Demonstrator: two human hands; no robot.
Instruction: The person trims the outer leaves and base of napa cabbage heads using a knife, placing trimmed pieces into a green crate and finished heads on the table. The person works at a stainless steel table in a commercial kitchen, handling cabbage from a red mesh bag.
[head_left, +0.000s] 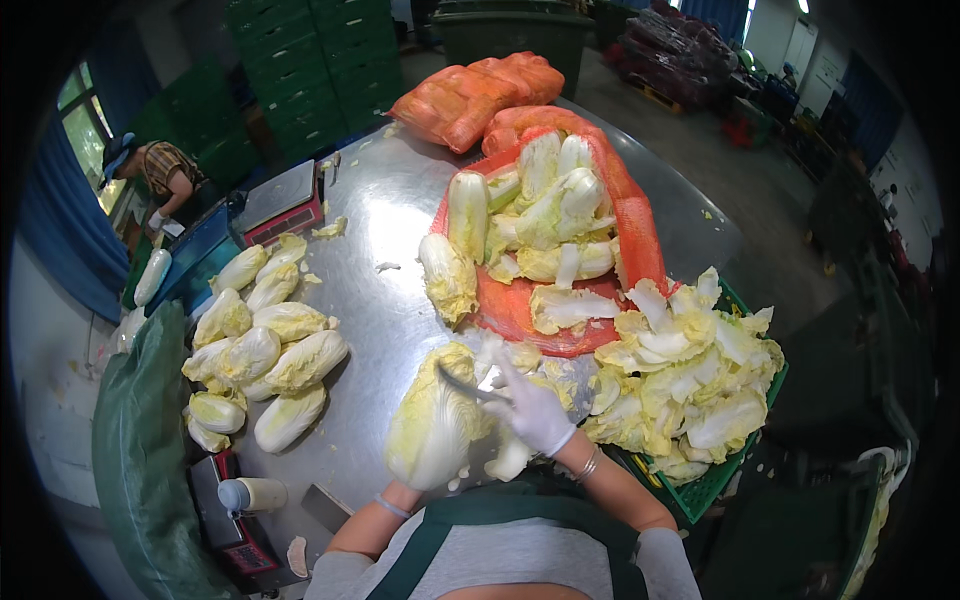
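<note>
A napa cabbage (435, 420) lies at the near edge of the steel table (367, 300), partly loose-leaved at its right side. My left hand is at the base of this cabbage, mostly hidden behind it; only the wrist (399, 496) shows plainly. My right hand (536, 414), in a white glove, grips a knife (466, 386) with a dark curved blade, its tip over the cabbage's upper part. Loose leaves (511, 456) lie below the right hand. Beyond it, an orange mesh sack (634, 217) lies open with several cabbages (559, 206) inside.
Trimmed cabbages (289, 367) are piled at the left. A green crate (694, 499) heaped with leaves (697, 367) stands at the right. Scales (281, 199) (217, 502), a bottle (253, 495) and full mesh sacks (472, 94) are also about. A co-worker (169, 180) stands at the far left.
</note>
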